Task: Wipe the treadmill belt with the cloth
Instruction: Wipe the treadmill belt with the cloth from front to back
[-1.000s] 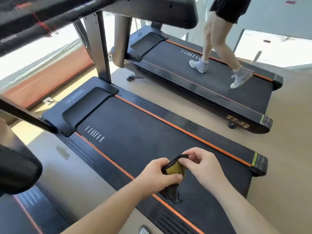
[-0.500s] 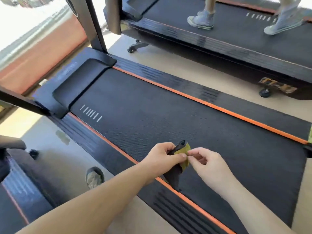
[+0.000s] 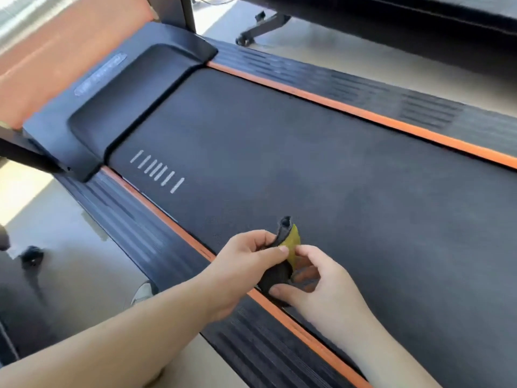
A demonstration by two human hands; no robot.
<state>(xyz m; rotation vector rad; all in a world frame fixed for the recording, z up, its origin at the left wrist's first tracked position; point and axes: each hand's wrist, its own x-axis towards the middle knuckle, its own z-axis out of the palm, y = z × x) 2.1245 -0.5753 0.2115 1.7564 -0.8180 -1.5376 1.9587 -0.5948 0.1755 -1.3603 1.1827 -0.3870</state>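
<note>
A gym or fitness room: a treadmill belt, black and flanked by orange strips and ribbed side rails, runs back to a moulded motor cover. Just beyond the belt, a second dark exercise machine stands parallel, its wheeled foot on pale flooring.

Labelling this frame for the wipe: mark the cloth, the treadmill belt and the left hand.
cloth (image 3: 292, 240): head view, upper part of its yellow face.
treadmill belt (image 3: 307, 163): head view, bare dark surface at mid-width.
left hand (image 3: 243, 266): head view, back of the hand.
</note>
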